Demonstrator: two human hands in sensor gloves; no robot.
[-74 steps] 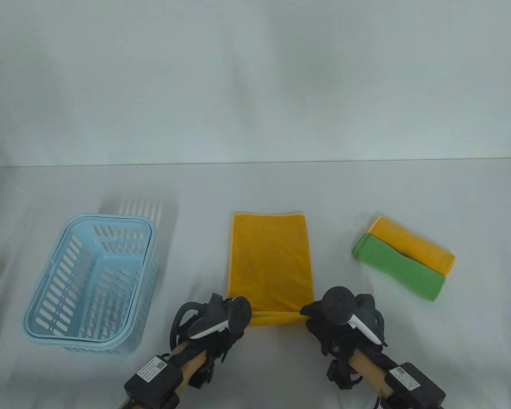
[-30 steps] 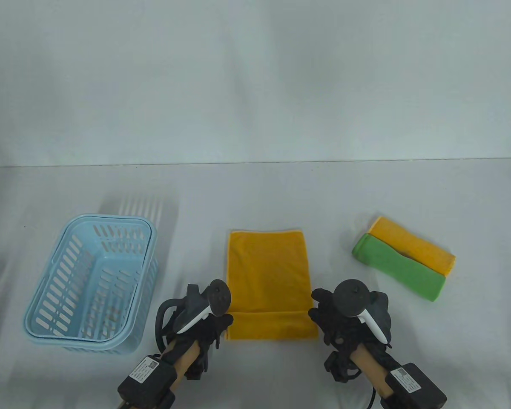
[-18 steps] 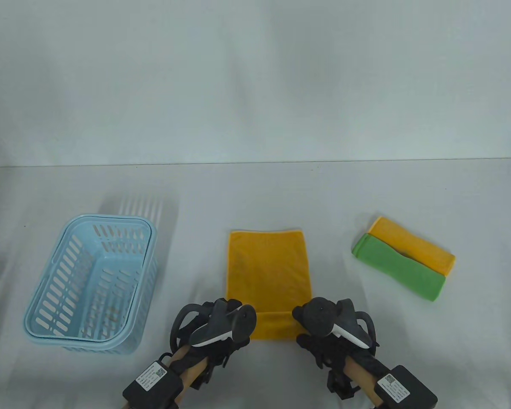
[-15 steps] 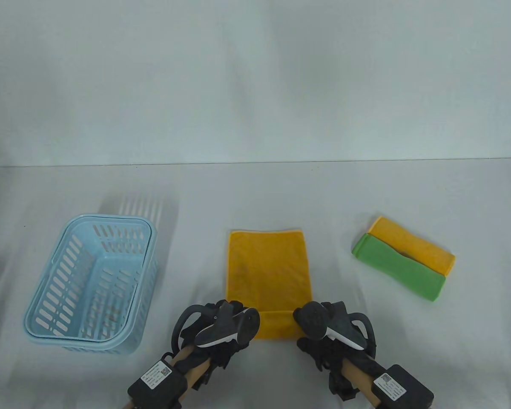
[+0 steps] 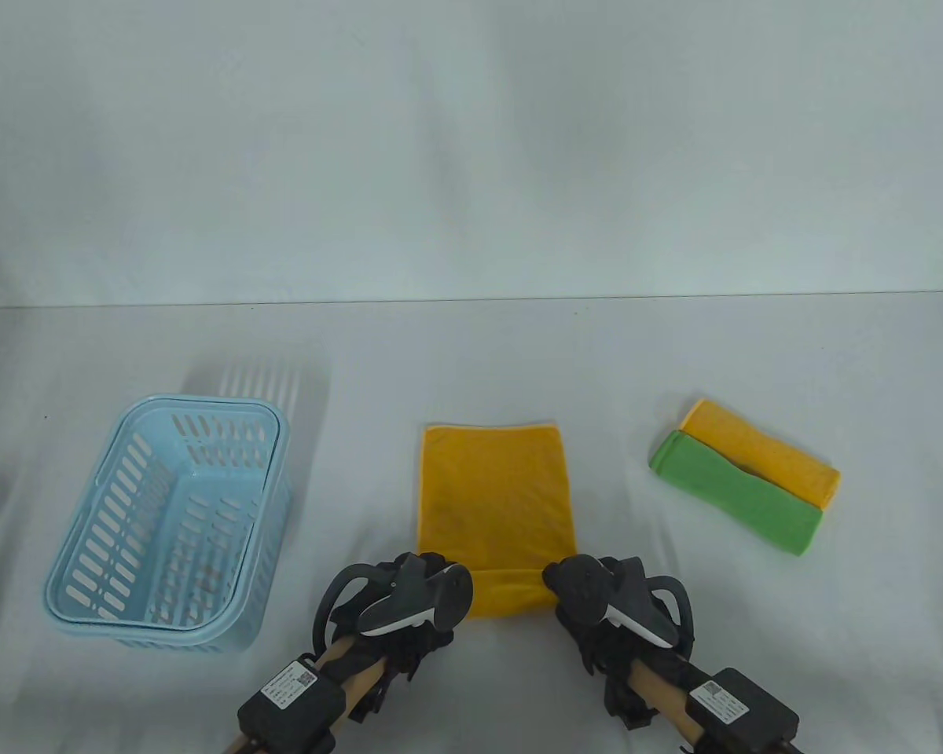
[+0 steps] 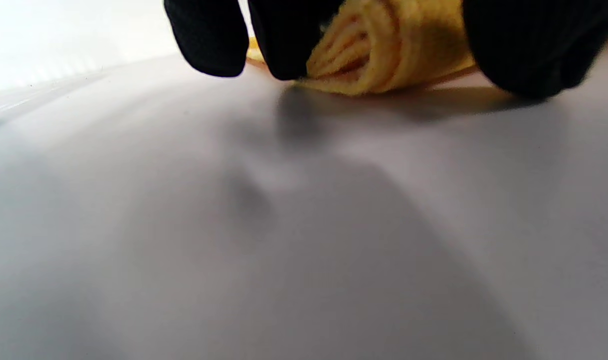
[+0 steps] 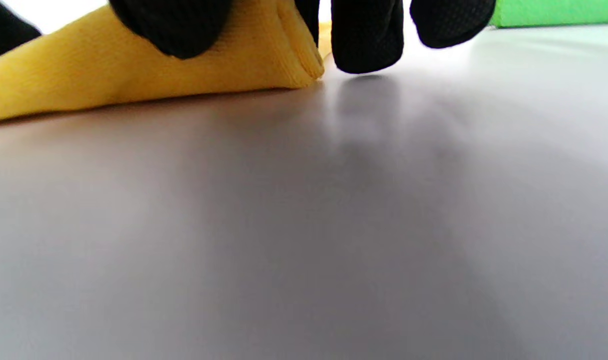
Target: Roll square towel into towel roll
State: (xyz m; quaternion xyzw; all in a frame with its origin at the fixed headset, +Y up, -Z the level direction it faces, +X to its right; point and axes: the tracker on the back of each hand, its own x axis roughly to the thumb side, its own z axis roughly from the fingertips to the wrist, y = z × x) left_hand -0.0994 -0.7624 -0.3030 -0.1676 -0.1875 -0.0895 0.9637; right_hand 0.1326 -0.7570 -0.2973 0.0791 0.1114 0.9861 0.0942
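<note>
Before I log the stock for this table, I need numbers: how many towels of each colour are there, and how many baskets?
Yellow towels: 2, the one being rolled and a folded one
Green towels: 1, folded
Blue baskets: 1
Total: 4

Staged recording setup, not a home: white sheet (image 5: 471, 157) hanging as backdrop behind the white-covered table (image 5: 471, 353).
</note>
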